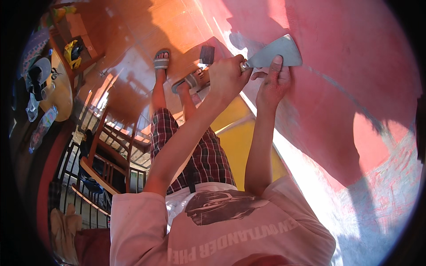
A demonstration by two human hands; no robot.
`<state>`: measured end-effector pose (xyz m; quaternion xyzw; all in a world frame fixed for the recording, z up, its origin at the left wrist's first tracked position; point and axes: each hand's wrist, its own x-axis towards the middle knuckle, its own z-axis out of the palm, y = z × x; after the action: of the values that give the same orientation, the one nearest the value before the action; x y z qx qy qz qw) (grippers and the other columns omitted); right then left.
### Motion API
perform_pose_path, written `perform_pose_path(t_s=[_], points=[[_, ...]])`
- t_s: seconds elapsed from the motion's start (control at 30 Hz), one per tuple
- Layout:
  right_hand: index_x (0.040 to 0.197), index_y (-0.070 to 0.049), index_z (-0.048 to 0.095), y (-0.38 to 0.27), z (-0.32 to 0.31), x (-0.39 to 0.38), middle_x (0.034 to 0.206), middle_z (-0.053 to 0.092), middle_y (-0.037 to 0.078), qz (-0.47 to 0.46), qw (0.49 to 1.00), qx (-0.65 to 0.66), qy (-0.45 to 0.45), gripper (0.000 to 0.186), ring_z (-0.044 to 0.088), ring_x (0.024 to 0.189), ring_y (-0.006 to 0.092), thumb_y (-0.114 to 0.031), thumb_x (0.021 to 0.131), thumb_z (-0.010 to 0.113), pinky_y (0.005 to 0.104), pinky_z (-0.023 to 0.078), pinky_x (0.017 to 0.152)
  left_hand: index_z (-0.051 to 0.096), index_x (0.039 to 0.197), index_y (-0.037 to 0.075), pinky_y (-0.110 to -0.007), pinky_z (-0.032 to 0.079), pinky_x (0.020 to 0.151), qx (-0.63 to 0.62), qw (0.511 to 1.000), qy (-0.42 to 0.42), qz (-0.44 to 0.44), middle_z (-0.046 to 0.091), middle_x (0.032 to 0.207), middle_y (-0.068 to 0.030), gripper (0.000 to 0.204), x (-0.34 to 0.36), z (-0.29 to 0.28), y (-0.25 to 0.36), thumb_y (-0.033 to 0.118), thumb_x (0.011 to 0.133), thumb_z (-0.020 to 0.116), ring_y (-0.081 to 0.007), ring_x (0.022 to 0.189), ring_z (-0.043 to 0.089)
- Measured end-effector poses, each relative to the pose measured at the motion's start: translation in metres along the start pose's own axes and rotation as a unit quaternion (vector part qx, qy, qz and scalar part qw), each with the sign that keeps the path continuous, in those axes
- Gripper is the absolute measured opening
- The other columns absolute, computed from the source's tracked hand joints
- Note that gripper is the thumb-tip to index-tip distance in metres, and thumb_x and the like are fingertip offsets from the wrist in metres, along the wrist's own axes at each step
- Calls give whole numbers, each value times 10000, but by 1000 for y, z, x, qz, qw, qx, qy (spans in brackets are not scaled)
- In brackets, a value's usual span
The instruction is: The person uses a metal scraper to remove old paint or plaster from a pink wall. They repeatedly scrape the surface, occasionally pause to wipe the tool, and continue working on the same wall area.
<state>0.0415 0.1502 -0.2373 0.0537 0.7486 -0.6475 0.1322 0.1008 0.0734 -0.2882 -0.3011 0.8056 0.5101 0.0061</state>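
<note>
My left hand (228, 77) is wrapped around the handle of a putty knife with a wide, flared grey blade (276, 52). The blade is raised in front of a pink wall (328, 26). My right hand (274, 86) has its thumb on the blade's face near the lower edge, with its other fingers partly hidden behind. A grey streak (341, 88) runs down the wall from near the blade's corner. Whether the blade touches the wall, I cannot tell.
My sandalled feet (162, 62) stand on an orange tiled floor (133, 26). A dark block-shaped thing (207, 54) is near the wall's foot. On the left are a wooden table (62, 95) with a cap and plastic bags, a wooden chair (100, 175) and a dark metal railing (69, 157).
</note>
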Motion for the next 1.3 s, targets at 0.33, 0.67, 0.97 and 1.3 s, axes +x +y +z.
perform_pose_path(t_s=[0.33, 0.67, 0.97, 1.3], points=[[1078, 13, 600, -4, 3, -5, 811, 642, 65, 25, 999, 17, 11, 265, 570, 548, 102, -238, 1081, 514, 240, 478, 447, 734, 913, 70, -459, 537, 624, 37, 998, -23, -37, 678, 671, -167, 285, -7, -6, 3, 345, 839, 733, -371, 689, 691], [1109, 15, 609, -10, -5, -7, 854, 662, 72, 29, 999, -8, -16, 312, 624, 617, 109, -284, 1078, 525, 239, 508, 496, 767, 938, 71, -426, 555, 608, 23, 1000, -2, -11, 679, 650, -147, 246, -10, -11, 11, 277, 804, 747, -327, 629, 698], [1066, -15, 611, -12, -1, -8, 910, 674, 58, 69, 997, -14, -35, 358, 646, 739, 128, -364, 1069, 531, 259, 492, 484, 769, 929, 82, -428, 556, 602, 45, 998, -25, -22, 678, 646, -142, 239, -9, -15, 11, 292, 819, 747, -327, 632, 700], [1079, -22, 604, -8, -4, -6, 916, 673, 59, 55, 997, -37, -29, 336, 644, 737, 138, -350, 1070, 533, 265, 502, 485, 753, 872, 80, -433, 553, 608, 15, 999, -16, -25, 668, 635, -149, 219, -9, -8, 11, 288, 806, 748, -341, 633, 692]])
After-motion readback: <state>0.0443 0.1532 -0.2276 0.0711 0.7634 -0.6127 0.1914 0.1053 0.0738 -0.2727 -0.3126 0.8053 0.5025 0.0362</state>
